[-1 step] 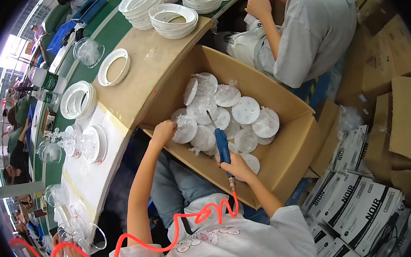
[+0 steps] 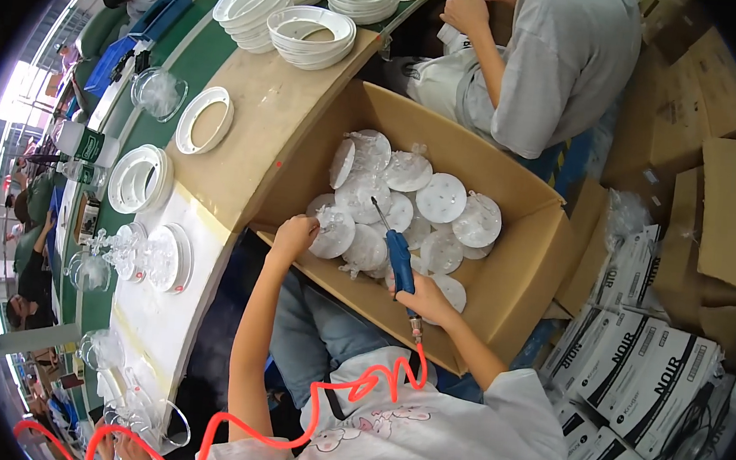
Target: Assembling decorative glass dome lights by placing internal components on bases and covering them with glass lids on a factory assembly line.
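Note:
My right hand (image 2: 426,297) grips a blue power screwdriver (image 2: 399,258), its thin bit pointing up and away over the box. A red coiled hose (image 2: 317,399) runs from the tool's rear across my lap to the lower left. My left hand (image 2: 296,236) is at the near left rim of a cardboard box (image 2: 512,272), fingers closed on the edge of a white round disc (image 2: 333,234) with clear plastic on it. Several more white discs (image 2: 441,199), some with crumpled clear film, lie heaped in the box. The left fingertips are partly hidden.
Left of the box runs a workbench (image 2: 259,126) with stacked white rings (image 2: 309,39), a single ring (image 2: 204,120) and film-wrapped round parts (image 2: 167,257). A co-worker in grey (image 2: 563,64) sits beyond the box. Printed cartons (image 2: 633,372) are piled at right.
The red hose has shifted slightly at the lower left. Both hands and the screwdriver stay almost where they were.

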Available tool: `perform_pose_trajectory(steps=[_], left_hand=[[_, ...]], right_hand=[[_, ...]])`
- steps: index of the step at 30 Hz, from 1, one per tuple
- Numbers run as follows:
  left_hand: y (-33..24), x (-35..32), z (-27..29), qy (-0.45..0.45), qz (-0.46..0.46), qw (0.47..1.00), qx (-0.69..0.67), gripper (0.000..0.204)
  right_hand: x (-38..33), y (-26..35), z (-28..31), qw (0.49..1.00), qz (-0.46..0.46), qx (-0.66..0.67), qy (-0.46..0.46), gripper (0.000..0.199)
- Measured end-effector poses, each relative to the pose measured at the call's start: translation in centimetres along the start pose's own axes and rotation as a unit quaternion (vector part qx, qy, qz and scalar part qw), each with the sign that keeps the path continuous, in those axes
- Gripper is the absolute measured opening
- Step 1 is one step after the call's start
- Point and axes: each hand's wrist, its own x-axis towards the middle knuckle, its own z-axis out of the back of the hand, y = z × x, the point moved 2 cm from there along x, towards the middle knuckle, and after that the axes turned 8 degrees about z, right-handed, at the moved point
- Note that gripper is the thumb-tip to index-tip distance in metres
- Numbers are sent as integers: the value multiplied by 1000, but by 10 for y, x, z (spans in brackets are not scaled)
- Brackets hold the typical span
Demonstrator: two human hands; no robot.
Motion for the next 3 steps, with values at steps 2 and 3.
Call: perform_pose_trajectory(steps=[2,3], left_hand=[[2,-6,11,-38,-10,982,-187,17],[5,-8,12,-39,-6,982,-187,17]], right_hand=[[1,2,1,999,-8,37,12,39],[3,4,2,998,-16,57,32,45]])
